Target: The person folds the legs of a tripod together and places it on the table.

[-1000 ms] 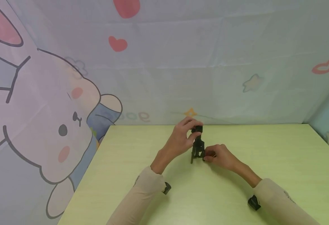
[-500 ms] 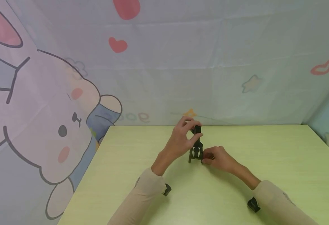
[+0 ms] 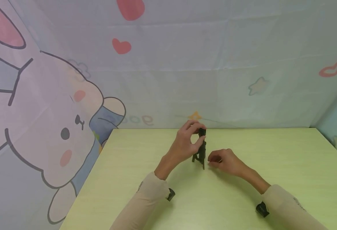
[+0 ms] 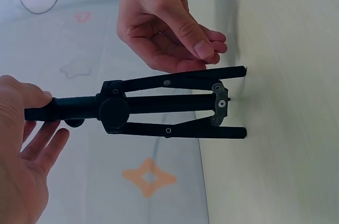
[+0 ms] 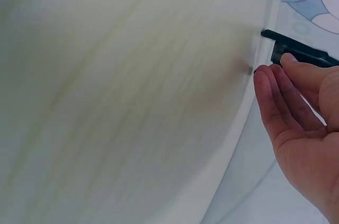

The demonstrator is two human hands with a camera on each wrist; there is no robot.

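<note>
Below the left grip (image 3: 184, 143), a black mini tripod (image 3: 202, 151) points down toward the pale yellow-green desk (image 3: 113, 156), its top end pinched between thumb and fingers. Whether it touches the desk I cannot tell. To the right of that hold and a little lower, the right grip (image 3: 227, 162) is narrow, its fingers loosely bent with the thumb near them, and the head view shows a slim gap between it and the tripod. Half a second ago those fingers were against the tripod's side; the right grip has barely moved, while the tripod has turned, so its legs (image 4: 228, 72), spread with a gap between them then, now make a slender shape in the head view. The left grip has kept its place and its hold.

From the left wrist, two legs run away from the left grip on either side of a straight middle bar (image 4: 169, 104), with a round knob (image 4: 114, 113) at the end nearer that grip. The right grip is just beside the upper leg there. Behind both grips hangs a backdrop (image 3: 171, 64) printed with hearts (image 3: 121, 46) and a rabbit (image 3: 46, 127)
</note>
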